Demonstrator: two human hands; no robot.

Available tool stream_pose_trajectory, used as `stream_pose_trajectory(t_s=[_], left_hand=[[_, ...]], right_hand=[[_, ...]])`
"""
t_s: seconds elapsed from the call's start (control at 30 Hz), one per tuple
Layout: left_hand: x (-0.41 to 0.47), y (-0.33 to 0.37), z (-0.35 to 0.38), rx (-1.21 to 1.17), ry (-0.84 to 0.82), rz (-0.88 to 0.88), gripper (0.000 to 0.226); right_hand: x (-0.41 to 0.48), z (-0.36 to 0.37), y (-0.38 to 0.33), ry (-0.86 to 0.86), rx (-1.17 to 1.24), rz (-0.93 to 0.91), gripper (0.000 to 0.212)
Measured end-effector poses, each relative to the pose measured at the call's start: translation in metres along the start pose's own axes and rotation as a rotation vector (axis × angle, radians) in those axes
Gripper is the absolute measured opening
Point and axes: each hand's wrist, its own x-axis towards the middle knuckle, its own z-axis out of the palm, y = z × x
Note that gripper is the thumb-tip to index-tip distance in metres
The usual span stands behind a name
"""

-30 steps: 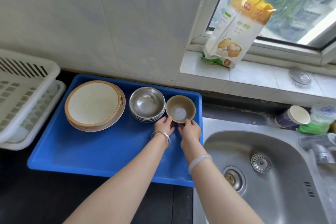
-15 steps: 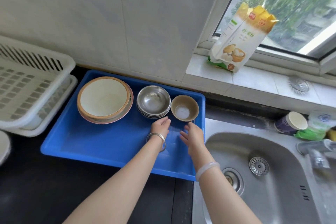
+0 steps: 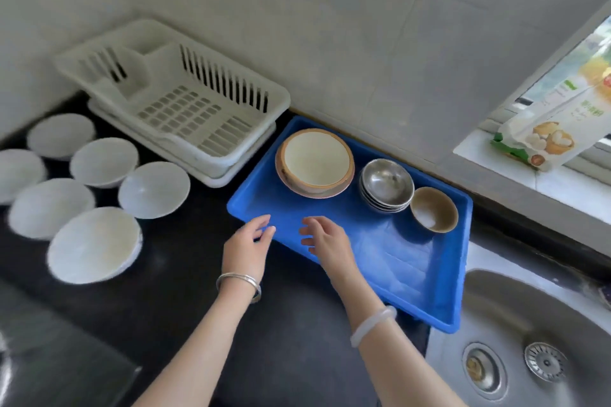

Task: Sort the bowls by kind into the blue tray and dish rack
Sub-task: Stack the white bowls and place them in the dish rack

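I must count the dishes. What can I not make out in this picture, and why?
Head view only.
White bowls on the counter: motion blur; single or stacked is unclear; the leftmost is cut by the left edge.
Steel bowls: nested; the top one hides the count.
Cream bowls: nested too; count hidden.
Bag on the sill: cut by the right edge; print blurred.

White bowls (image 3: 153, 190) left of blue tray (image 3: 443, 301): motion-blurred, rims soft. Farthest-left bowl (image 3: 16, 175): cut by frame edge. Steel bowl stack (image 3: 386, 183) in tray: count unclear. Bag (image 3: 555, 135) right of tray: cropped, print illegible. Sink (image 3: 515, 324) right of tray: cropped.
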Motion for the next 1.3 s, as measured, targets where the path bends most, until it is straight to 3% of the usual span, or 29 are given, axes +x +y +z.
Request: stream_pose_trajectory(t_s=[0.23,0.37,0.43,0.53,0.63,0.77,0.97,1.17,1.3], left_hand=[[-0.004,-0.074,-0.113,0.047,0.552,-0.094,0.034],[0.003,-0.110,-0.155,0.103,0.700,-0.171,0.044],[0.007,-0.125,-0.168,0.097,0.724,-0.225,0.048],[0.012,-0.143,-0.180,0.007,0.717,-0.292,0.055],[0.015,-0.150,-0.185,-0.317,0.690,-0.375,0.058],[0.016,-0.155,-0.187,-0.452,0.695,-0.373,0.053],[0.019,-0.158,-0.191,-0.688,0.691,-0.382,0.040],[0.019,-0.159,-0.196,-0.798,0.682,-0.373,0.035],[0.021,-0.160,-0.200,-0.872,0.661,-0.395,0.031]], right_hand=[[0.017,0.137,-0.032,-0.261,-0.287,-0.053,0.034],[0.041,0.191,-0.050,-0.290,-0.402,-0.045,0.048],[0.053,0.210,-0.054,-0.269,-0.416,-0.016,0.050],[0.065,0.229,-0.059,-0.238,-0.332,0.043,0.034],[0.069,0.238,-0.061,-0.196,-0.149,0.131,0.020],[0.065,0.239,-0.067,-0.140,0.035,0.187,0.035],[0.051,0.219,-0.076,-0.110,0.064,0.093,0.035],[0.024,0.217,-0.098,-0.185,-0.051,0.023,0.014],[0.011,0.236,-0.102,-0.224,-0.123,0.019,0.014]])
